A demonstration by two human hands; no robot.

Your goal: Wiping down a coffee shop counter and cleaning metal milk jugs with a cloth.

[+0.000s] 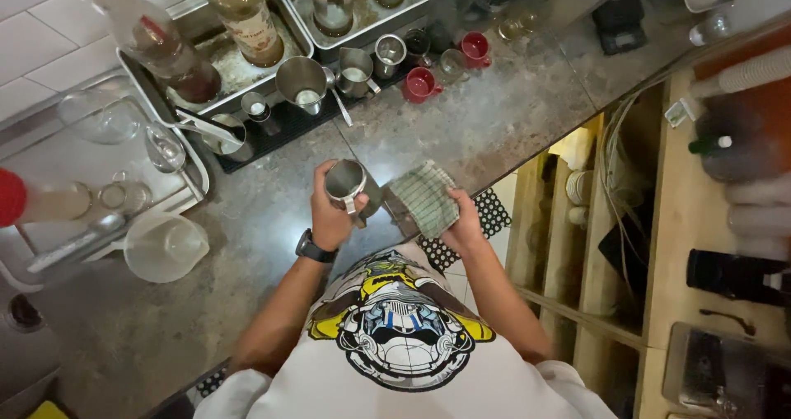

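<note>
Just above the desk's [461,131] front edge, the person's left hand [329,213] has its grip closed around a small shiny metal jug [346,184], fingers wrapped about the jug's body near the handle. Right beside the jug, touching it, the right hand [463,225] has its grip closed on a soft green checked cloth [424,196]. The jug looks hard, light and a bit slippery, so the handle or the round body seems the best place to hold it, while the cloth is floppy and can be bunched up anywhere.
</note>
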